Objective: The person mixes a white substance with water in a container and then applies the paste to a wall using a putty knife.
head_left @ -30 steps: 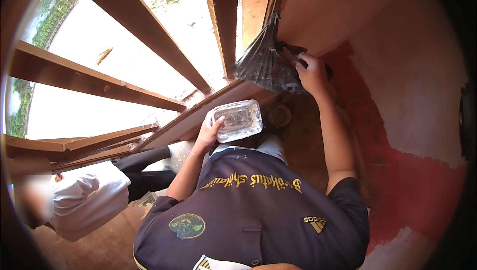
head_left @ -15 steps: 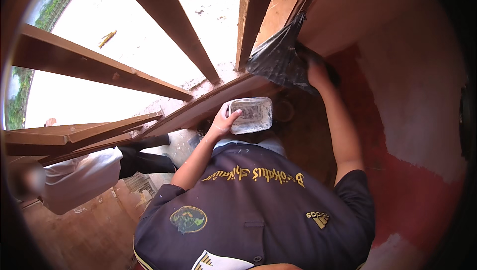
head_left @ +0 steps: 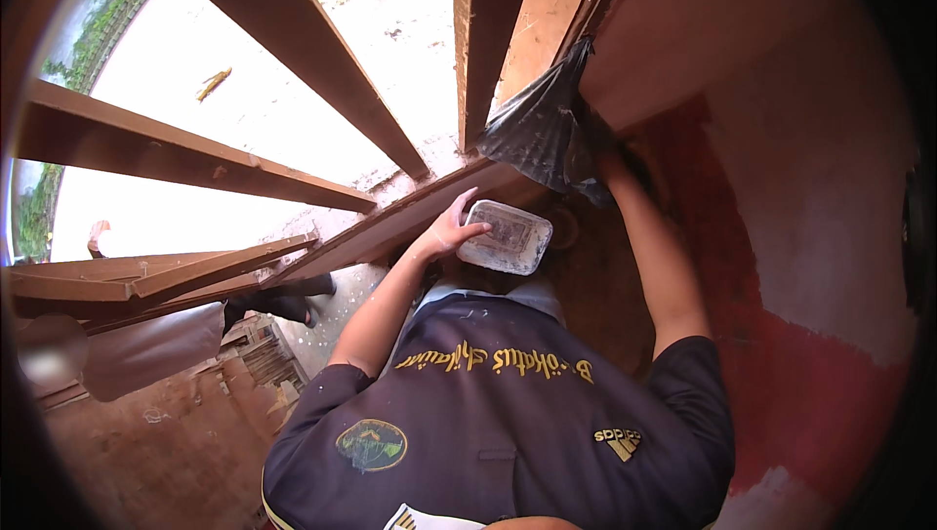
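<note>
A shallow rectangular plastic tub (head_left: 509, 237), smeared with whitish-grey residue, is tilted in my left hand (head_left: 455, 227). The thumb lies over the tub's near rim, and the other fingers are along its left side. A black plastic bag (head_left: 537, 135) hangs from the window ledge beside the wooden frame, bunched at its top. My right hand (head_left: 603, 151) is at the bag's right side, in shadow. Its fingers are hidden in or behind the bag, so I cannot see what they grip.
Brown wooden slats (head_left: 322, 61) fan across the window opening on the left, with bright ground outside. At left, another person (head_left: 156, 349) in a light top is bent low near the boards. A wall (head_left: 781, 354) with red and greyish patches rises at right.
The tub has shifted slightly right and tilted in my left hand. My right hand has moved lower and deeper into the bag's shadow. The other person has shifted a little left.
</note>
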A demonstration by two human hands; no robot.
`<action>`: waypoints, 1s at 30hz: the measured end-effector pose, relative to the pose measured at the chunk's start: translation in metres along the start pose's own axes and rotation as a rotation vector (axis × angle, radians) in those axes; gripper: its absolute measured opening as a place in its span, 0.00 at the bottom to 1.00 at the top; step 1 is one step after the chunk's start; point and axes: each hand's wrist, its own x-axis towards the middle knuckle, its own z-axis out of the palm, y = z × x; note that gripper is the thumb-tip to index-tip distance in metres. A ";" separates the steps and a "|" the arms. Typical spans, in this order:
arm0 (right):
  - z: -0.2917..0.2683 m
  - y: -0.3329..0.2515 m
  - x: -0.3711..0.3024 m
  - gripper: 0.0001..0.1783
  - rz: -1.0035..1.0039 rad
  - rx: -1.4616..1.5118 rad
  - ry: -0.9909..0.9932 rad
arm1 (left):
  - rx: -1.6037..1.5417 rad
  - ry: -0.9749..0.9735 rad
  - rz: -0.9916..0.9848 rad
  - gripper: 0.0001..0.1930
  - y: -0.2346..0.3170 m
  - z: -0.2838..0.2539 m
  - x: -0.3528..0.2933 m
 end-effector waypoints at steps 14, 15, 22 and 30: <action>0.014 0.004 0.016 0.26 0.007 0.077 -0.012 | 0.560 -0.239 0.018 0.45 0.058 0.018 0.078; 0.014 0.005 0.016 0.26 0.008 0.082 -0.014 | 0.551 -0.250 -0.032 0.44 0.083 0.021 0.070; 0.014 0.002 0.018 0.27 0.006 0.097 -0.010 | 0.277 -0.318 -0.021 0.41 0.092 0.026 0.060; 0.016 -0.002 0.008 0.28 0.023 0.105 -0.007 | 0.443 -0.347 -0.091 0.40 0.111 0.022 0.055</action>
